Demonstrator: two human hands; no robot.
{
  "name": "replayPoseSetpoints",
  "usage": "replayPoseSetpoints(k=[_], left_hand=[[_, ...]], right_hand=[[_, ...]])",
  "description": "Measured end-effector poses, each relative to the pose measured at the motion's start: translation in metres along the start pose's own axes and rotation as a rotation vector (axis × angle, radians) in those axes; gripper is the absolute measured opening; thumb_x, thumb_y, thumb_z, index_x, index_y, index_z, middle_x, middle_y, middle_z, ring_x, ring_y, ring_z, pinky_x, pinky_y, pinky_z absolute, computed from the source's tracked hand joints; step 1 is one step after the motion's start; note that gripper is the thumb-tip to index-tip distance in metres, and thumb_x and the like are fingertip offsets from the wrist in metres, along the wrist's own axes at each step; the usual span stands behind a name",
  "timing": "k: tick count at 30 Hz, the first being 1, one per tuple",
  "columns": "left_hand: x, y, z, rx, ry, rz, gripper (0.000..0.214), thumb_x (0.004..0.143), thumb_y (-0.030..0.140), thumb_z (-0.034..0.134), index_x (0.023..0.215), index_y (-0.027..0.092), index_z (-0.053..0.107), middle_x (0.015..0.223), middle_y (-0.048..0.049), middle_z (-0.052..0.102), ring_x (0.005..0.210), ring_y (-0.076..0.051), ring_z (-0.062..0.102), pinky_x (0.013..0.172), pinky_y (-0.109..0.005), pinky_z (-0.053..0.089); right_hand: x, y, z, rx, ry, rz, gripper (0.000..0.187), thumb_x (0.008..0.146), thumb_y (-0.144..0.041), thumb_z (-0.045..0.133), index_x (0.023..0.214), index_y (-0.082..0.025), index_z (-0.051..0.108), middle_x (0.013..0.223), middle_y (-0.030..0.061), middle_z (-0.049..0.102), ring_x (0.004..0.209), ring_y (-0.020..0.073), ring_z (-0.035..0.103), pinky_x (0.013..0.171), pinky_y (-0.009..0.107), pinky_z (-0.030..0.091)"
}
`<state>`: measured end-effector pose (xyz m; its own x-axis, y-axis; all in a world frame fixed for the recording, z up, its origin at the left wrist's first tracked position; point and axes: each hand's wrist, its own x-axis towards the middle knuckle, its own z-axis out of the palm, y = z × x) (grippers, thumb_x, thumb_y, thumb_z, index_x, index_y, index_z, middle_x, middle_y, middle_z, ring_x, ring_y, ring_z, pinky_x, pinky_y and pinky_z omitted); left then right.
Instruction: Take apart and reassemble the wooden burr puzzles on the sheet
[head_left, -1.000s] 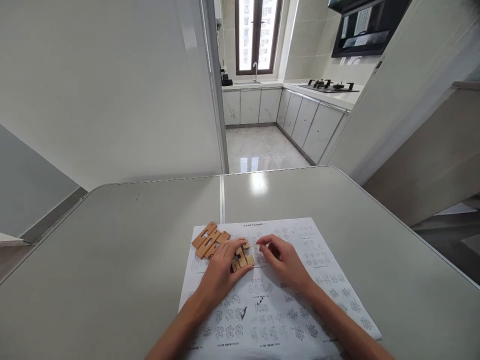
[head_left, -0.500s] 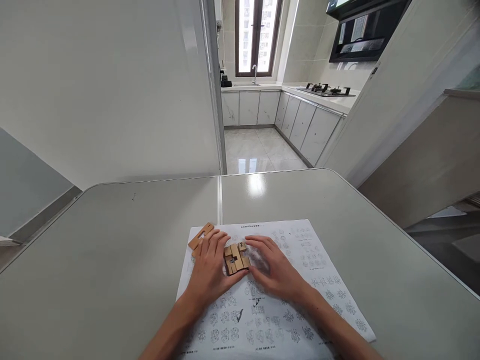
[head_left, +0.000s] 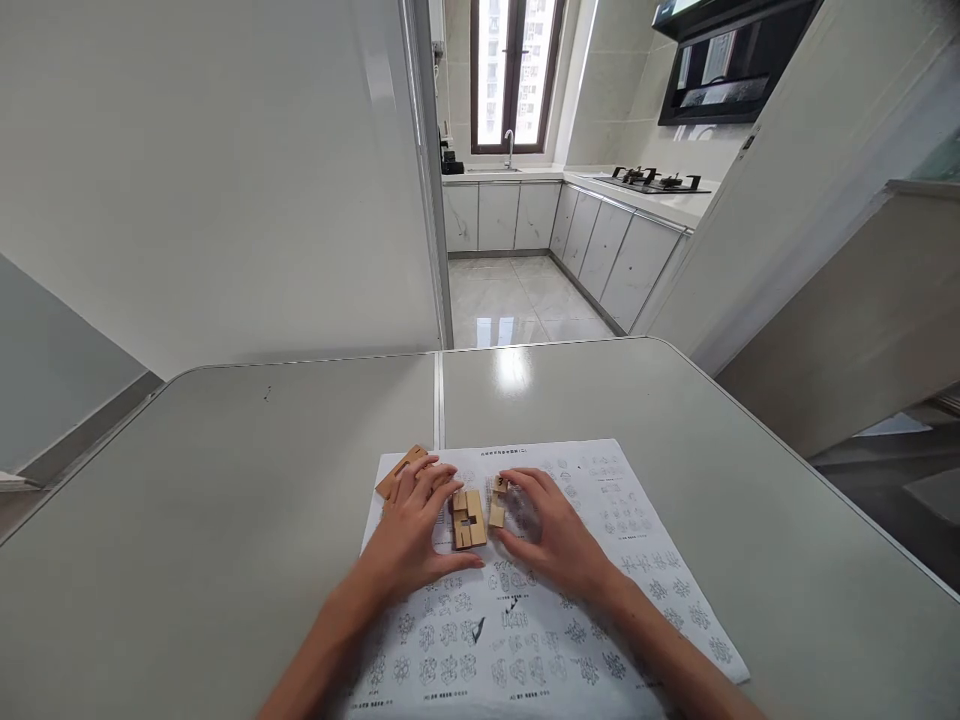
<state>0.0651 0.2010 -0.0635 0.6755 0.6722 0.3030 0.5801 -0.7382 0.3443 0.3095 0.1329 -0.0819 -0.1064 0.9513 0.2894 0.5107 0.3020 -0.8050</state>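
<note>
Notched wooden puzzle blocks lie on a printed instruction sheet [head_left: 585,560] on the grey table [head_left: 187,520]. My left hand [head_left: 409,530] rests fingers down beside a joined cluster of blocks [head_left: 469,518], touching its left side, and covers part of another loose wooden piece [head_left: 399,470] at the sheet's far left corner. My right hand [head_left: 551,530] pinches a single wooden piece [head_left: 497,505] between thumb and fingers. That piece sits a small gap to the right of the cluster.
The table has a metal seam [head_left: 438,400] down its middle and rounded far corners. Beyond it an open doorway leads to a kitchen with counters [head_left: 645,200] and a window [head_left: 514,70]. A white wall stands at left.
My left hand slid left off the cluster, uncovering it. My right hand closed in and drew one piece away from the cluster's right side. The head view shifted slightly.
</note>
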Motion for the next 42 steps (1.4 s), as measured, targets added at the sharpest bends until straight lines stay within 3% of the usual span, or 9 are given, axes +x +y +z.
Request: replayPoseSetpoints(k=[3, 7, 12, 22, 26, 29, 36, 42], left_hand=[[0.001, -0.004, -0.012, -0.040, -0.024, 0.030, 0.063, 0.075, 0.056, 0.088, 0.126, 0.027, 0.063, 0.140, -0.0118, 0.064, 0.147, -0.041, 0.042, 0.120, -0.063, 0.038], [0.002, 0.003, -0.019, -0.179, 0.006, 0.016, 0.065, 0.083, 0.047, 0.085, 0.137, 0.028, 0.055, 0.135, -0.0111, 0.065, 0.133, -0.034, 0.057, 0.115, -0.056, 0.046], [0.000, 0.023, -0.008, -0.316, 0.034, -0.056, 0.065, 0.085, 0.031, 0.084, 0.139, 0.030, 0.048, 0.133, -0.0078, 0.066, 0.121, -0.028, 0.065, 0.102, -0.044, 0.055], [-0.003, 0.045, 0.012, -0.459, 0.022, -0.100, 0.068, 0.081, 0.025, 0.086, 0.137, 0.032, 0.048, 0.120, -0.0022, 0.067, 0.087, -0.017, 0.064, 0.080, -0.031, 0.056], [-0.003, 0.047, 0.018, -0.483, 0.004, -0.123, 0.066, 0.082, 0.032, 0.086, 0.137, 0.031, 0.049, 0.120, -0.0029, 0.066, 0.079, -0.015, 0.062, 0.067, -0.027, 0.053], [-0.002, 0.046, 0.019, -0.475, 0.031, -0.149, 0.056, 0.085, 0.032, 0.082, 0.133, 0.029, 0.052, 0.113, -0.0019, 0.068, 0.075, -0.014, 0.063, 0.066, -0.026, 0.053], [-0.001, 0.046, 0.020, -0.402, 0.071, -0.146, 0.050, 0.086, 0.029, 0.079, 0.129, 0.027, 0.054, 0.113, -0.0024, 0.069, 0.077, -0.015, 0.067, 0.066, -0.027, 0.054], [0.000, 0.048, 0.020, -0.361, 0.055, -0.090, 0.056, 0.086, 0.035, 0.083, 0.132, 0.028, 0.052, 0.123, -0.0050, 0.067, 0.100, -0.021, 0.070, 0.079, -0.031, 0.057]], right_hand=[[0.000, -0.002, -0.002, 0.044, 0.042, 0.023, 0.061, 0.089, -0.022, 0.074, 0.145, -0.030, 0.052, 0.139, 0.0105, 0.057, 0.128, 0.0291, 0.059, 0.109, 0.047, 0.053], [0.002, -0.003, -0.003, 0.136, 0.085, 0.023, 0.054, 0.087, -0.025, 0.077, 0.137, -0.029, 0.057, 0.131, 0.0101, 0.059, 0.119, 0.0291, 0.062, 0.104, 0.047, 0.056], [0.003, 0.001, 0.001, 0.358, 0.111, 0.031, 0.051, 0.084, -0.026, 0.079, 0.130, -0.030, 0.058, 0.125, 0.0069, 0.056, 0.114, 0.0260, 0.064, 0.106, 0.045, 0.056], [0.004, 0.001, -0.002, 0.631, -0.006, 0.169, 0.046, 0.085, -0.032, 0.080, 0.126, -0.027, 0.059, 0.131, 0.0101, 0.067, 0.110, 0.0245, 0.068, 0.095, 0.041, 0.058], [0.001, 0.002, -0.001, 0.574, -0.029, 0.153, 0.043, 0.086, -0.034, 0.080, 0.123, -0.024, 0.062, 0.117, 0.0081, 0.072, 0.097, 0.0224, 0.069, 0.091, 0.040, 0.058], [-0.001, 0.000, 0.001, 0.447, -0.049, 0.129, 0.042, 0.084, -0.032, 0.081, 0.121, -0.024, 0.064, 0.102, 0.0047, 0.073, 0.088, 0.0209, 0.068, 0.085, 0.037, 0.058], [-0.003, -0.004, 0.000, 0.277, -0.034, 0.092, 0.044, 0.080, -0.037, 0.086, 0.117, -0.025, 0.065, 0.096, 0.0022, 0.071, 0.082, 0.0199, 0.064, 0.079, 0.034, 0.055], [-0.004, -0.004, 0.001, 0.189, -0.064, 0.111, 0.017, 0.090, -0.029, 0.075, 0.104, -0.025, 0.068, 0.092, 0.0018, 0.071, 0.077, 0.0188, 0.061, 0.067, 0.030, 0.051]])
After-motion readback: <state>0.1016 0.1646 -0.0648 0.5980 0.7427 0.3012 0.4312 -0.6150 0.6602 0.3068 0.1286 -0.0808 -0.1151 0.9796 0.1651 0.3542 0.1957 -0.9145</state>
